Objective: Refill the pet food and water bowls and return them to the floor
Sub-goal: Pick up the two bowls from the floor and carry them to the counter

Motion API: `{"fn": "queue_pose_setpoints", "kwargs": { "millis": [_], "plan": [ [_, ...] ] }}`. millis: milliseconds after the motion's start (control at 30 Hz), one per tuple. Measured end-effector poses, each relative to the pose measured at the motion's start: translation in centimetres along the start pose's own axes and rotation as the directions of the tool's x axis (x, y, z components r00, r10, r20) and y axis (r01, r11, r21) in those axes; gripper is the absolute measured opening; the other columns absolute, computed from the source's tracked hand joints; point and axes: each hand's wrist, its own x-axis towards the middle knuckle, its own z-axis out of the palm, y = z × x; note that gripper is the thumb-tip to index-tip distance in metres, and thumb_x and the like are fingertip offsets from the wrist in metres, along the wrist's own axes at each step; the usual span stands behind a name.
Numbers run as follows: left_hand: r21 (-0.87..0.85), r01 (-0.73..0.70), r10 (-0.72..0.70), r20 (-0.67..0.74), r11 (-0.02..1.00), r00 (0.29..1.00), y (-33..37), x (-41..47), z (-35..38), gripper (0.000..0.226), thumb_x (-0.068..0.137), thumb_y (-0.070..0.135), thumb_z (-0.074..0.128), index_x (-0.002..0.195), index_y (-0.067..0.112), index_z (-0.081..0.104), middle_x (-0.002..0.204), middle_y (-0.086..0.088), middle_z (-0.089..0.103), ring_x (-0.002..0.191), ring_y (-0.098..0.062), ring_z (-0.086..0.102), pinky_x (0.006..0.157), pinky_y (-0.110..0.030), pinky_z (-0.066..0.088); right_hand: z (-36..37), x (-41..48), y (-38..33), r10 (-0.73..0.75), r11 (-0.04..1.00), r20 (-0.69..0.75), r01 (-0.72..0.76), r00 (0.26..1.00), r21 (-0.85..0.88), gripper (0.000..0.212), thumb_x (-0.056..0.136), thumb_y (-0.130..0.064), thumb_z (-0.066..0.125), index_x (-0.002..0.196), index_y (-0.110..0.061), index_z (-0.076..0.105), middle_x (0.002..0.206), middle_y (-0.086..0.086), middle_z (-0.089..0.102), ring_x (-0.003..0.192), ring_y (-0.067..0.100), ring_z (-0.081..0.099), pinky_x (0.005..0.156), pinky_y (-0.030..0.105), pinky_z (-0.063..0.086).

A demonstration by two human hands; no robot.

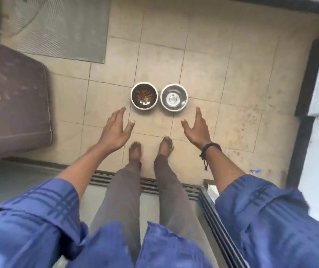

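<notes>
Two steel bowls stand side by side on the beige tiled floor (pixel 209 60). The left bowl (pixel 144 95) holds a small heap of brown kibble. The right bowl (pixel 174 97) looks shiny inside; I cannot tell whether it holds water. My left hand (pixel 116 130) hovers below and left of the food bowl, fingers straight and spread, touching nothing. My right hand (pixel 196 130) hovers below and right of the other bowl, also spread and holding nothing; a dark cord bracelet circles that wrist.
My bare feet (pixel 150 147) stand just behind the bowls, by a sliding-door track (pixel 174 188). A brown cushioned seat (pixel 13 97) is at the left, a grey mat (pixel 58 26) at the upper left. A dark raised border (pixel 309 78) edges the floor on the right.
</notes>
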Motion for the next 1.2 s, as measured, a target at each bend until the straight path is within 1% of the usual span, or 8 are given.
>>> {"fn": "queue_pose_setpoints", "kwargs": {
  "millis": [200,333,433,567,633,767,933,1200],
  "plan": [
    [0.015,0.158,-0.158,0.114,0.987,0.981,-8.2,17.5,11.1,0.067,0.099,0.04,0.046,0.151,0.004,0.022,0.154,-0.016,0.029,0.142,-0.032,0.027,0.115,-0.04,0.023,7.8,19.2,7.9,0.247,0.957,0.062,-0.253,0.967,0.141,0.077,0.098,-0.04,0.05,0.156,-0.022,0.003,0.152,0.012,0.037,0.138,0.029,0.039,0.107,0.035,0.032],
    [-0.08,0.309,-0.299,0.121,0.948,0.947,-13.0,27.8,18.2,0.067,0.097,0.037,0.051,0.149,0.004,0.024,0.15,-0.016,0.036,0.137,-0.031,0.037,0.109,-0.037,0.032,13.6,29.9,12.6,0.334,0.918,0.067,-0.341,0.94,0.202,0.089,0.09,-0.051,0.057,0.155,-0.022,0.005,0.157,0.009,0.029,0.139,0.032,0.037,0.111,0.044,0.036],
    [-0.384,0.521,-0.506,0.148,0.762,0.85,-15.4,33.2,21.7,0.063,0.092,0.05,0.055,0.139,0.012,0.038,0.125,-0.006,0.055,0.119,-0.027,0.052,0.093,-0.039,0.046,16.9,35.5,14.8,0.41,0.856,0.101,-0.42,0.907,0.302,0.088,0.084,-0.058,0.059,0.152,-0.021,0.017,0.144,0.01,0.047,0.123,0.032,0.053,0.085,0.041,0.052],
    [-0.693,0.576,-0.615,0.239,0.434,0.751,-17.0,36.7,24.0,0.038,0.088,0.046,0.065,0.109,0.016,0.054,0.1,0.001,0.059,0.106,-0.021,0.06,0.083,-0.049,0.057,19.4,39.7,16.2,0.433,0.743,0.114,-0.426,0.894,0.517,0.049,0.095,-0.035,0.058,0.134,-0.009,0.044,0.115,0.008,0.061,0.078,0.018,0.065,0.058,0.03,0.054],
    [-0.754,0.554,-0.621,0.254,0.353,0.742,-17.2,37.3,24.6,0.026,0.092,0.029,0.065,0.11,0.015,0.051,0.105,-0.003,0.063,0.105,-0.023,0.062,0.084,-0.046,0.057,19.7,40.2,16.2,0.439,0.679,0.124,-0.419,0.89,0.602,0.029,0.097,-0.02,0.056,0.123,-0.009,0.049,0.101,0.006,0.06,0.072,0.017,0.063,0.065,0.029,0.057],
    [-0.835,0.499,-0.624,0.266,0.233,0.735,-17.1,37.8,24.2,0.03,0.093,0.001,0.058,0.122,0.005,0.053,0.108,-0.013,0.067,0.099,-0.026,0.069,0.078,-0.038,0.06,19.2,39.8,16.2,0.44,0.594,0.169,-0.427,0.882,0.682,0.016,0.095,-0.004,0.056,0.093,-0.018,0.048,0.109,0.012,0.06,0.103,0.031,0.064,0.081,0.036,0.059],
    [-0.836,0.475,-0.653,0.201,0.274,0.73,-14.7,33.7,20.8,0.022,0.089,-0.01,0.055,0.089,0.012,0.057,0.092,-0.007,0.069,0.082,-0.022,0.07,0.076,-0.036,0.06,16.7,34.9,14.6,0.389,0.522,0.219,-0.41,0.895,0.748,0.019,0.095,-0.001,0.054,0.106,-0.013,0.046,0.103,0.014,0.064,0.088,0.028,0.069,0.082,0.036,0.058],
    [-0.826,0.444,-0.627,0.148,0.347,0.765,-8.7,18.1,9.4,0.014,0.092,-0.005,0.053,0.096,0.008,0.058,0.096,-0.009,0.067,0.071,-0.018,0.068,0.062,-0.028,0.061,9.5,16.5,8.0,0.409,0.498,0.138,-0.347,0.902,0.795,0.027,0.092,-0.001,0.055,0.116,-0.011,0.047,0.095,0.01,0.067,0.078,0.026,0.07,0.082,0.036,0.058]
  ]
}}
